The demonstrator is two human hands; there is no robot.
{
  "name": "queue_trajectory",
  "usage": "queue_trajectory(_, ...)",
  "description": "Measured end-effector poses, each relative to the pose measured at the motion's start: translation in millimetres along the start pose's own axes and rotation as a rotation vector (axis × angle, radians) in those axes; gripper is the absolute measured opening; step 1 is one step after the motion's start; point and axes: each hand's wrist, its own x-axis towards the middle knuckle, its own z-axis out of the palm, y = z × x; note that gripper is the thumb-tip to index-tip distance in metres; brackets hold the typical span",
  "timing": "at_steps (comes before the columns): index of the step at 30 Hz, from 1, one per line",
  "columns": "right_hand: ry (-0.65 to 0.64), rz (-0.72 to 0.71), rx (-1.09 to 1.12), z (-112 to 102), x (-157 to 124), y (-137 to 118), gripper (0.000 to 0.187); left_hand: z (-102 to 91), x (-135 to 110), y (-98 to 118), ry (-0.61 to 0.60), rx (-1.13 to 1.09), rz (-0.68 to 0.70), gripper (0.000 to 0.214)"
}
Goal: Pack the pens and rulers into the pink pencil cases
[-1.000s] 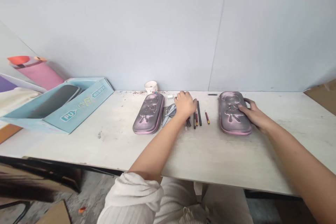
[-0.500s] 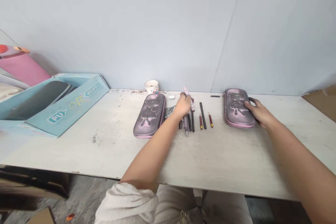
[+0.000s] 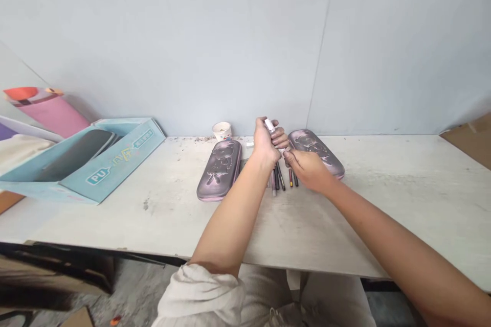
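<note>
My left hand (image 3: 264, 143) is shut around a pale pink-and-white marker (image 3: 269, 125), which stands nearly upright with its tip above my fist. My right hand (image 3: 309, 168) is beside it, fingers apart and holding nothing, above a row of pens and pencils (image 3: 282, 179). Just past those fingers, a pink-grey moulded pencil case (image 3: 315, 151) lies at a slant. A matching case (image 3: 219, 170) is left of my left forearm. The scissors seen earlier are hidden behind that forearm.
A scuffed white table (image 3: 383, 204) holds everything. A paper cup (image 3: 221, 131) stands at its back edge, and a light blue open box (image 3: 111, 163) lies at the left. A pink tube (image 3: 53, 116) is behind the box. Cardboard (image 3: 470, 140) is at the right.
My right hand has slid the right case left and turned it aslant, then moved next to my left hand. My left hand has lifted the marker higher.
</note>
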Motion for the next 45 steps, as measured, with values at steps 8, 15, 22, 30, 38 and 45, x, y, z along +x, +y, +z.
queue_trajectory(8, -0.061, 0.152, -0.113, 16.3, -31.0, 5.7, 0.039, -15.0, 18.4, -2.5, 0.166, -0.044, 0.041, 0.026)
queue_trajectory(15, -0.130, 0.129, -0.348, 18.5, -38.0, -3.0, 0.036, -24.3, 30.8, -19.9, 0.259, 0.526, 0.047, 0.027)
queue_trajectory(22, -0.169, 0.227, -0.487, 32.6, -33.8, -10.2, 0.033, -57.5, 62.0, -4.4, 0.419, 1.024, 0.186, 0.040)
queue_trajectory(30, -0.224, 0.130, -0.407, 57.1, -25.1, -39.2, 0.036, -87.7, 30.1, 0.6, 0.100, 1.769, 0.184, 0.020)
queue_trajectory(38, -0.216, 0.250, -0.390, 60.4, -24.2, -27.1, 0.024, -100.3, 1.5, 0.2, -0.403, 2.138, 0.160, 0.041)
queue_trajectory(45, 0.071, 0.311, -0.038, 28.3, -38.3, 9.5, 0.031, -91.5, -16.3, -12.2, -0.405, 2.225, 0.499, 0.029)
